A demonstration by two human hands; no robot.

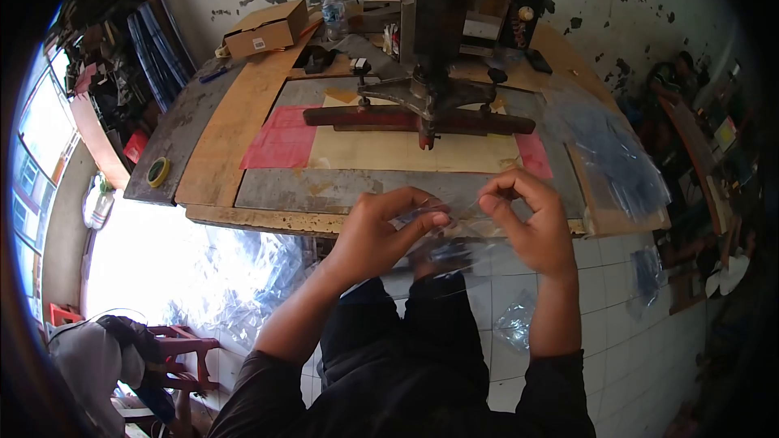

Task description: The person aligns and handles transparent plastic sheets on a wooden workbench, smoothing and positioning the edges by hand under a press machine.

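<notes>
My left hand (381,231) is closed, thumb against fingers, on a clear plastic sheet (464,237). Opposite it, my right hand (531,223) pinches the same sheet, which is so transparent that its outline is hard to make out. Both hands hang in front of the worktable's near edge (268,219), above my lap. Beyond them stands a metal press (430,97) with a dark red bar (479,123). Under the bar lies a pale yellow sheet (381,156) with pink ends (280,139).
A stack of clear plastic sheets (621,166) lies at the table's right. At the back are a cardboard box (266,28) and a water bottle (333,15). A tape roll (158,172) sits left. Loose plastic (243,284) heaps on the floor. Other people are at both sides.
</notes>
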